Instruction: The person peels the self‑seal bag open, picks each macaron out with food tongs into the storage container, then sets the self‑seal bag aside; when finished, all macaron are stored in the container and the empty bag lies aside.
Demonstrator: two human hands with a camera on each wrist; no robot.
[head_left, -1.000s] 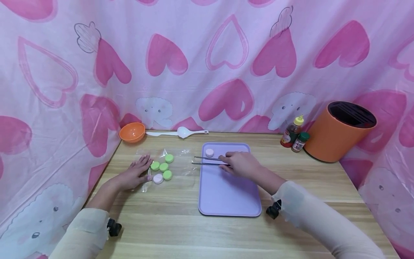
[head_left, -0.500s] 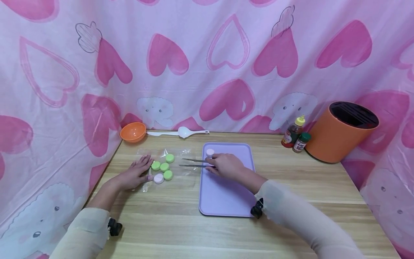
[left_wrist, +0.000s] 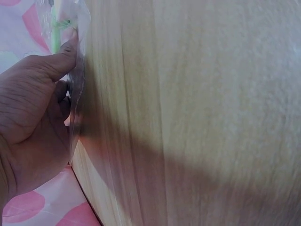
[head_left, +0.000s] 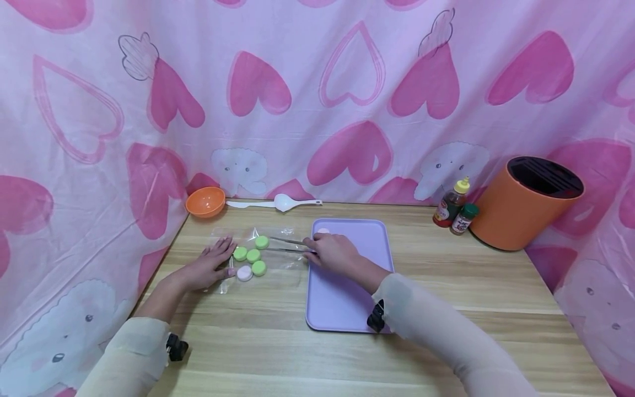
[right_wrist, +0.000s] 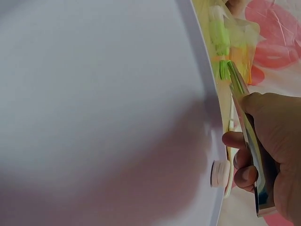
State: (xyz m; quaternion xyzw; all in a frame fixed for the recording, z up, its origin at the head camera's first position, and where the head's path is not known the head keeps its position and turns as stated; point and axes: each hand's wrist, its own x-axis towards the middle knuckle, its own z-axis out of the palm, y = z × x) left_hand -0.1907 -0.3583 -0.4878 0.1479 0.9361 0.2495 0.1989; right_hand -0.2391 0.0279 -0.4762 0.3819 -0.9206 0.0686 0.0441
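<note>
My right hand grips metal tongs over the left edge of the lilac tray. The tongs' tips reach left, beside a green macaron at the back of a clear plastic bag. Whether they touch it I cannot tell. Several more green macarons and a pale one lie at the bag. With fingers spread, my left hand rests on the bag's left part, thumb near the pale macaron. Another pale macaron sits at the tray's far left corner, partly hidden by my right hand in the head view.
An orange bowl, a white knife and a white spoon lie along the back edge. At the back right stand a sauce bottle, a green-capped jar and an orange knife block. A pink heart-print curtain surrounds the table.
My right hand has moved left with the tongs, from over the tray to the bag, bringing the tips beside the rear green macaron. My left hand stays in place.
</note>
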